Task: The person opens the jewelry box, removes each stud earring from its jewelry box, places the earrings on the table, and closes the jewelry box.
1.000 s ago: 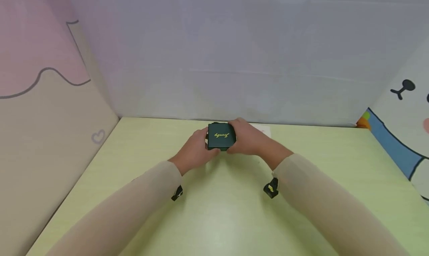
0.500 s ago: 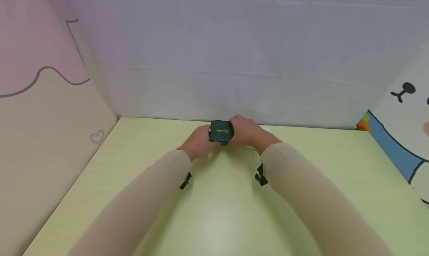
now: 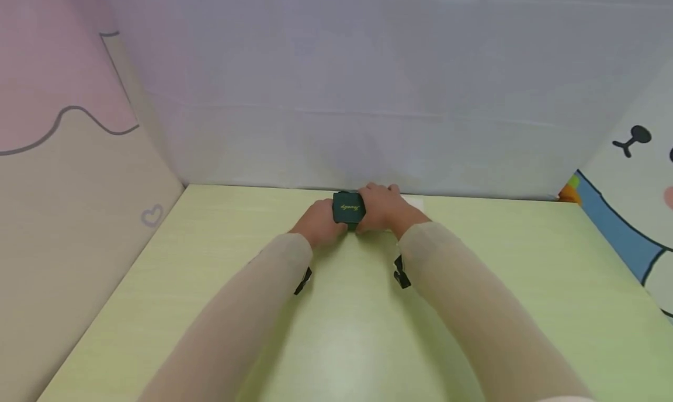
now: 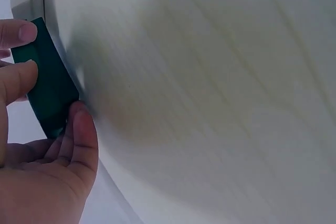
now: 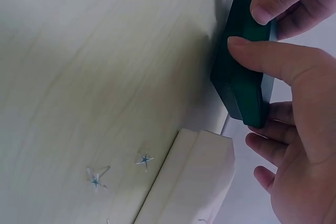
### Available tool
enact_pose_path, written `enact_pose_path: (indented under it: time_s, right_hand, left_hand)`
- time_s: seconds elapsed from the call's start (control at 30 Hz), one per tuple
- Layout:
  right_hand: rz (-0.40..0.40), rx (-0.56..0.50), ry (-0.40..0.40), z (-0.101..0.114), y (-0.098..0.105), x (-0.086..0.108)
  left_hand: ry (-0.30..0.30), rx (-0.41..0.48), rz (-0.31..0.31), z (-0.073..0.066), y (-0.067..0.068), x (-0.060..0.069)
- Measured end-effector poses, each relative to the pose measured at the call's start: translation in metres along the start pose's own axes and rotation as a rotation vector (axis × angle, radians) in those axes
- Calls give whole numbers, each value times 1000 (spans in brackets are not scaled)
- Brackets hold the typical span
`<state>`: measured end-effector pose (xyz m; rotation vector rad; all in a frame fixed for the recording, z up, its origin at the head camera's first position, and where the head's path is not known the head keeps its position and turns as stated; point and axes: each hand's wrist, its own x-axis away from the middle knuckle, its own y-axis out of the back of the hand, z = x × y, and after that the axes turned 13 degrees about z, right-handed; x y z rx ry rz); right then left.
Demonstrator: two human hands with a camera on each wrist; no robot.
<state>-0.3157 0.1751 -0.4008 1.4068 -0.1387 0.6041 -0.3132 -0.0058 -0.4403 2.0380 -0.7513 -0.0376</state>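
A dark green jewelry box (image 3: 349, 207) with gold lettering on its lid stands between both hands near the table's back edge. My left hand (image 3: 322, 222) grips its left side, with the thumb on the near face and fingers curled at the side in the left wrist view. My right hand (image 3: 382, 208) holds the right side; its thumb presses the near face of the green box (image 5: 245, 66) in the right wrist view. The lid looks closed, or nearly so. Whether the box's underside touches the table cannot be made out.
A white box (image 5: 191, 174) lies beside the right hand, mostly hidden behind it in the head view. Two small star-shaped pieces (image 5: 145, 159) with blue centers lie on the table (image 3: 336, 332). A pale wall (image 3: 336, 98) rises directly behind.
Both hands and the green box have gone slightly farther away; the box appears smaller. The forearms have drawn closer together. Both hands still hold the box.
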Motion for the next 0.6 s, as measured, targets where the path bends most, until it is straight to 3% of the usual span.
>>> enact_pose_path:
  time_s: [0.27,0.6]
  right_hand:
    - [36,23,-12,0,0,-4]
    - [7,-15,21,-6,-1,-1]
  left_hand:
    - [66,-66,-21,-2,-2,-6]
    - [110,-27,2,7,-2,-4]
